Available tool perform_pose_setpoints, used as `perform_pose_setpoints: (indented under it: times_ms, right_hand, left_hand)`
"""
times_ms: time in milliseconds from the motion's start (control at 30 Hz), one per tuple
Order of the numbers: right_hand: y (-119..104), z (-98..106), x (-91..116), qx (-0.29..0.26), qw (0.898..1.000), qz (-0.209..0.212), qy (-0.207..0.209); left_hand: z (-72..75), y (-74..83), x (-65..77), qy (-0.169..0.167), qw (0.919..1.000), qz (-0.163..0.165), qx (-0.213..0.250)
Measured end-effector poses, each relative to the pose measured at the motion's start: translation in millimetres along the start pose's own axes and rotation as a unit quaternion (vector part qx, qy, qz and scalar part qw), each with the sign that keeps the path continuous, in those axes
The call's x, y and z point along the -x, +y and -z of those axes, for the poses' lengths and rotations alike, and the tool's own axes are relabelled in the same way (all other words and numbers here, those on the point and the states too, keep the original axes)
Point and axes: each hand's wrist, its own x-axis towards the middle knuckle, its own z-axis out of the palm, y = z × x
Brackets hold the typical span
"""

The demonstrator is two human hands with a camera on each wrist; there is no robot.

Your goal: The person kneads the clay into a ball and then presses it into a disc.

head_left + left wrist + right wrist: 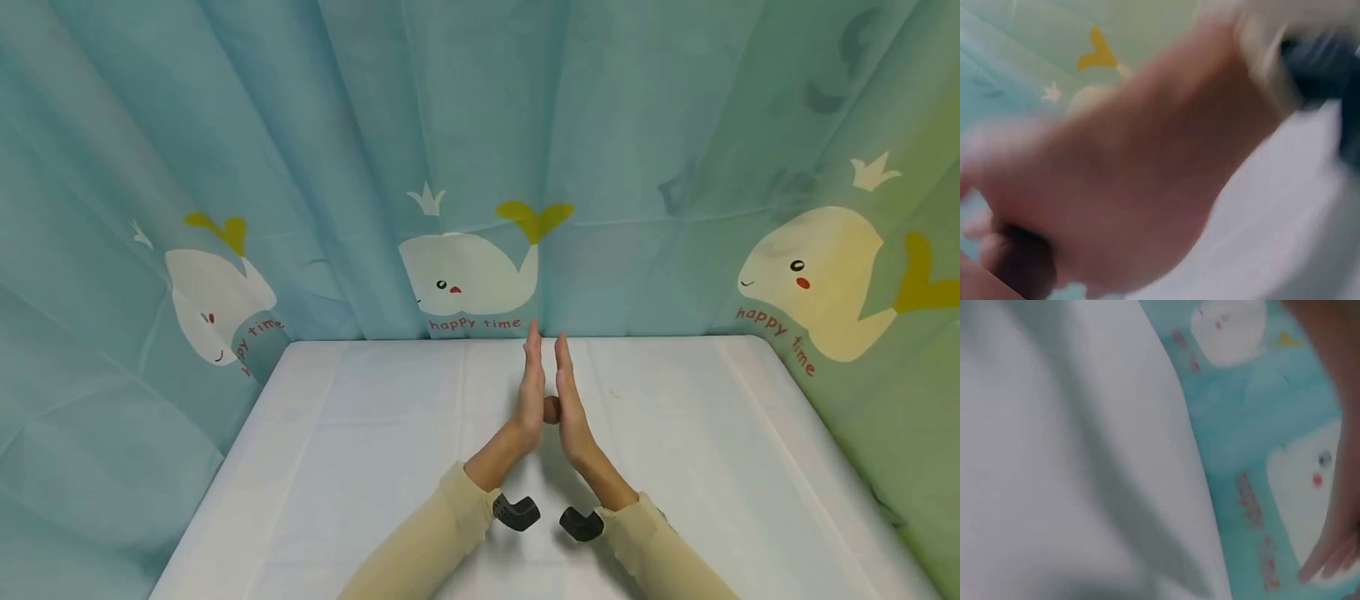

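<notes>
Looking down from the head view, we note first two cream sleeves [420, 542] entering from the bottom edge, each with a small black wrist-mounted camera [517, 511] just beside its cuff. Forearms converge toward the middle of the white table [360, 433].

Beyond the cuffs, the left hand [530, 400] and the right hand [570, 404] stand upright on edge, palms facing one another, fingers straight and together, tips pointing at the back of the table. Fingertips are slightly apart; the heels of the palms are closer. Between the palms, at about thumb level, we see a small brown lump [552, 409], pressed from both sides by the flat palms. Neither hand curls round it; both hands are fully extended. What the lump is made of we cannot tell.

Left wrist view: heavily blurred. The left hand fills the frame, with a dark brownish shape [1019, 262] at its lower left edge, probably the same lump, though not certain. Right wrist view: also blurred; table cloth and a strip of the right hand's fingertips [1329, 562] at the right edge.

Farthest back, a teal curtain [480, 125] printed with white whales [468, 275] and the words "happy time" encloses the table on three sides.
</notes>
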Motion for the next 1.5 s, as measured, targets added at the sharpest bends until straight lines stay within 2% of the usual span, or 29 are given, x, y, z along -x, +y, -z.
perform_pose_setpoints:
  times_ms: [133, 233, 333, 467, 600, 700, 833, 1067, 1233, 1367, 1500]
  right_hand:
    - [-9, -9, 12, 0.019, 1.000, 0.020, -0.004]
    - [-14, -4, 8, 0.034, 0.999, 0.031, 0.005]
    - [-10, 7, -1, 0.039, 0.999, 0.031, 0.012]
    - [2, 20, -11, 0.028, 0.999, 0.011, 0.016]
    - [14, 27, -13, -0.002, 1.000, -0.005, 0.015]
    - [19, 25, -10, -0.029, 1.000, -0.009, 0.007]
    - [19, 14, 0, -0.043, 0.999, -0.005, -0.008]
    - [-4, -9, 15, -0.018, 0.999, 0.031, -0.009]
    - [-17, -6, 5, 0.039, 0.997, 0.070, 0.018]
    - [-17, 3, -6, 0.058, 0.996, 0.058, 0.040]
    - [-14, 6, -8, 0.050, 0.997, 0.026, 0.046]
  left_hand:
    - [3.3, -16.7, -7.4, 0.003, 0.9988, -0.034, -0.035]
    - [-1.6, -29.7, -0.6, -0.012, 0.9982, -0.041, -0.043]
    - [-8.3, -34.1, 10.8, -0.020, 0.9987, -0.030, -0.037]
    - [-15.1, -30.8, 19.9, -0.019, 0.9988, -0.032, -0.033]
    - [-18.3, -21.3, 24.6, -0.040, 0.9972, -0.050, -0.037]
    - [-16.6, -13.6, 24.0, -0.051, 0.9958, -0.061, -0.047]
    - [-8.7, -6.0, 16.2, -0.037, 0.9966, -0.056, -0.047]
    - [5.8, -8.7, -1.9, 0.002, 0.9990, -0.033, -0.030]
    - [0.9, -18.8, 6.9, -0.005, 0.9985, -0.050, -0.020]
    - [-6.1, -19.3, 15.2, -0.020, 0.9974, -0.070, 0.006]
    - [-10.0, -13.6, 16.6, -0.028, 0.9971, -0.069, 0.016]
